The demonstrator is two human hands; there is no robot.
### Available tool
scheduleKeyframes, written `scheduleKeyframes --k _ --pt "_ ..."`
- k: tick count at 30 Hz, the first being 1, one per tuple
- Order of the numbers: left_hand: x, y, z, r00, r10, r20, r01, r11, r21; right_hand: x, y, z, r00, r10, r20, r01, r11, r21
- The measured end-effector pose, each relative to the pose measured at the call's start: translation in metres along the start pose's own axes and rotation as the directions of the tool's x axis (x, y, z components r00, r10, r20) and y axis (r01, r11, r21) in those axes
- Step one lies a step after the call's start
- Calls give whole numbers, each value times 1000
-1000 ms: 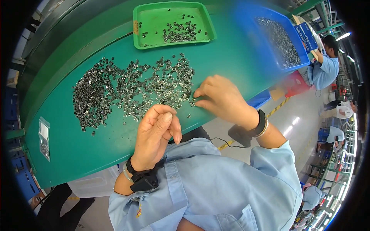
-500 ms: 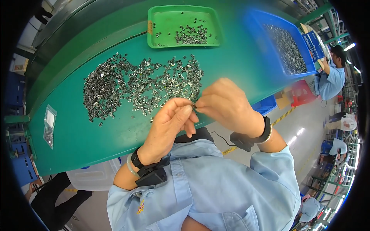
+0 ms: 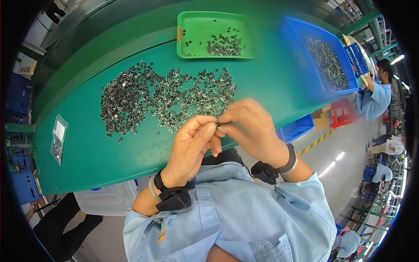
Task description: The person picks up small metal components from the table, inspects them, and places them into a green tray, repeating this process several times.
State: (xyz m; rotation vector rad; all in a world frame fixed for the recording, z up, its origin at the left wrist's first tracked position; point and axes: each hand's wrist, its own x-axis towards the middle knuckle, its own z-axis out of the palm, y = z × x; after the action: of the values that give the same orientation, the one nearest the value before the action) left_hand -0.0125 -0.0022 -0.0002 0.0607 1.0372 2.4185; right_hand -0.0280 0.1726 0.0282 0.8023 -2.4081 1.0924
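Note:
My left hand (image 3: 194, 142) pinches a tiny dark metal part (image 3: 218, 124) between thumb and forefinger above the table's near edge. The fingertips of my right hand (image 3: 248, 126) close on the same part from the other side, so most of it is hidden. Just beyond my hands, small shiny metal parts (image 3: 196, 98) lie scattered over the green tabletop (image 3: 144, 159). To their left is a denser, darker heap of similar parts (image 3: 124, 98).
A green tray (image 3: 192, 26) at the back holds more small parts. The blue bin (image 3: 297, 56) at right is filled with them. A clear plastic bag (image 3: 58, 139) lies at far left. Beyond the bin, a person (image 3: 375, 96) in a blue shirt handles a box.
My right hand has shifted slightly left and lower, its fingers now closer around the part. My left hand stays nearly in place. The whole view has moved a little.

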Motion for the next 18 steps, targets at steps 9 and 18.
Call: scheduleKeyframes --k 9,18 --pt "-3 1 -3 1000 -11 2 11 1000 24 3 -7 -5 997 -59 46 62 995 -76" --pt "-7 -2 -1 1000 3 13 -3 1000 -15 -5 -6 1 998 -46 -39 44 998 -32"
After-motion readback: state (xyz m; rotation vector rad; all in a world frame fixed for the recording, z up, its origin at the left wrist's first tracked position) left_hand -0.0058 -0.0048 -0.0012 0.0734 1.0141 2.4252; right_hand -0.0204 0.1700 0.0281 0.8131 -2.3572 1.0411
